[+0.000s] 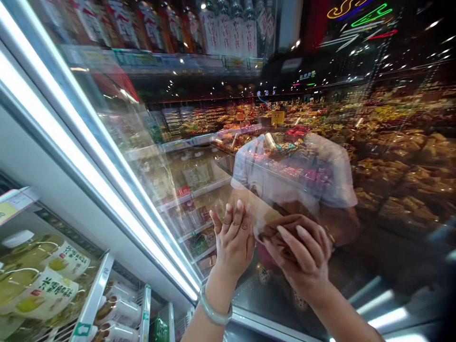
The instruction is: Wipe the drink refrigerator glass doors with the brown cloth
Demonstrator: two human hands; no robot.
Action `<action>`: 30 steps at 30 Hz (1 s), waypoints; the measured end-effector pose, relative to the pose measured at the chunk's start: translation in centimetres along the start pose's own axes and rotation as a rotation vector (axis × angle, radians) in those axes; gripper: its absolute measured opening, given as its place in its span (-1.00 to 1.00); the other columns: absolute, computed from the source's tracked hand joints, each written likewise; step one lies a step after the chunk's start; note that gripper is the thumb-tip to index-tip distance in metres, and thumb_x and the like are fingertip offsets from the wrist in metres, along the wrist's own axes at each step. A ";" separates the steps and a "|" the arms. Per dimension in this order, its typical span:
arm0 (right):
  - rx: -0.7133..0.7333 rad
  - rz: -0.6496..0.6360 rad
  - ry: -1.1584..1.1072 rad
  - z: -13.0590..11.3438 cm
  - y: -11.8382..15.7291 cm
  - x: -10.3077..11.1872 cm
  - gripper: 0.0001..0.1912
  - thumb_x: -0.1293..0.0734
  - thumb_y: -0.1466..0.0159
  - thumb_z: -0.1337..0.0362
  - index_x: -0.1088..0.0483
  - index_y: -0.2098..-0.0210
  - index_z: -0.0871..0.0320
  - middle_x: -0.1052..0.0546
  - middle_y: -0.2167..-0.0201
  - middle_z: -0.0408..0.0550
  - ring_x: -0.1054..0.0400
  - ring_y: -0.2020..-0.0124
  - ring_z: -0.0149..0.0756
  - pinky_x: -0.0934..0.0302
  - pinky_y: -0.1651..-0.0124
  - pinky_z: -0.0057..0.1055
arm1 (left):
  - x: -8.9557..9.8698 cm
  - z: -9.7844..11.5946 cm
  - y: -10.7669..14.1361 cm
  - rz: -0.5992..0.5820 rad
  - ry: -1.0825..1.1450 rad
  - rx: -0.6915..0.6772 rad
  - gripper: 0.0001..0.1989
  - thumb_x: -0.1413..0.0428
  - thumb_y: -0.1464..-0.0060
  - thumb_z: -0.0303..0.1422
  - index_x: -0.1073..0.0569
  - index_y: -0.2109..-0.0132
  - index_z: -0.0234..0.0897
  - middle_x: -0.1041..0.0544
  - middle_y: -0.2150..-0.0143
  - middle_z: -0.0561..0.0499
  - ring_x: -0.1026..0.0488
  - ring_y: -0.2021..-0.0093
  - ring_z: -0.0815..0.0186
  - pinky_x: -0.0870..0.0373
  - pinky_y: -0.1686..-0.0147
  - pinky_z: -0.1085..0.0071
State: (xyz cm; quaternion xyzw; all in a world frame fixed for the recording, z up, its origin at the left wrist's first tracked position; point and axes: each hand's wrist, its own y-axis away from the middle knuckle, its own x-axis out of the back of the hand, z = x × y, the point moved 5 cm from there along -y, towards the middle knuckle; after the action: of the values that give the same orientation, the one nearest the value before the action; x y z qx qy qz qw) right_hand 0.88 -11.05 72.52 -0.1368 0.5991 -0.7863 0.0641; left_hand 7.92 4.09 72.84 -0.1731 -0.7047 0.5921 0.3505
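Note:
My left hand (233,244), with a pale bangle (213,304) on its wrist, is raised in front of a reflective glass pane (199,190). Its fingers are stretched upward and hold nothing; they seem to touch the glass. To its right is my right hand (308,259), its fingers apart and slightly bent toward the same pane. No object shows in it. A reflection of the hands overlaps its fingertips, so exact contact is hard to make out. The glass also mirrors a person in a white short-sleeved shirt (285,185).
Bright light tubes (89,166) run diagonally along the cabinet's edge at the left. Below them, bottles of yellowish drink (46,289) and white containers (119,308) stand on a rack. Rows of bottles (228,28) and heaps of packaged goods (409,175) appear in the pane.

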 end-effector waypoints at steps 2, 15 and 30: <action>-0.032 0.010 0.006 0.5 0.3 0.5 -0.64 -0.61 -0.14 0.32 -0.61 0.11 -0.15 -0.49 -0.12 -0.18 -0.22 -0.36 -0.16 -0.05 -0.54 0.06 | 0.5 -1.0 0.4 0.005 -0.014 0.009 -0.28 0.00 -0.36 -0.53 0.02 -0.57 -0.24 0.00 -0.58 -0.04 0.21 -0.62 0.23 0.45 -0.59 0.02; 0.082 -0.080 -0.115 -5.8 -1.2 -4.6 -0.73 -0.41 -0.38 0.29 -0.59 0.00 -0.19 -0.58 -0.10 -0.19 -0.15 -0.45 -0.30 0.07 -0.59 -0.05 | 2.5 -6.6 3.3 -0.023 -0.084 0.087 -0.31 0.04 -0.40 -0.47 0.04 -0.58 -0.18 -0.01 -0.59 -0.04 0.21 -0.62 0.20 0.43 -0.59 0.01; 0.179 -0.103 -0.230 -10.9 -3.0 -8.3 -0.70 -0.22 -0.49 0.30 -0.57 -0.05 -0.01 -0.59 -0.17 -0.15 -0.03 -0.54 -0.28 0.18 -0.61 -0.09 | 4.5 -10.8 6.3 -0.060 -0.114 0.276 -0.31 0.10 -0.45 -0.46 0.14 -0.59 -0.18 0.09 -0.62 -0.04 0.21 -0.62 0.25 0.36 -0.60 0.12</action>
State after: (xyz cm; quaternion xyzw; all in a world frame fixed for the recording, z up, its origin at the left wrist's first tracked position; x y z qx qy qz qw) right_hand 5.83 2.10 71.56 -0.2502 0.5074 -0.8180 0.1039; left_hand 11.28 16.29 68.75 -0.0682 -0.6403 0.6815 0.3478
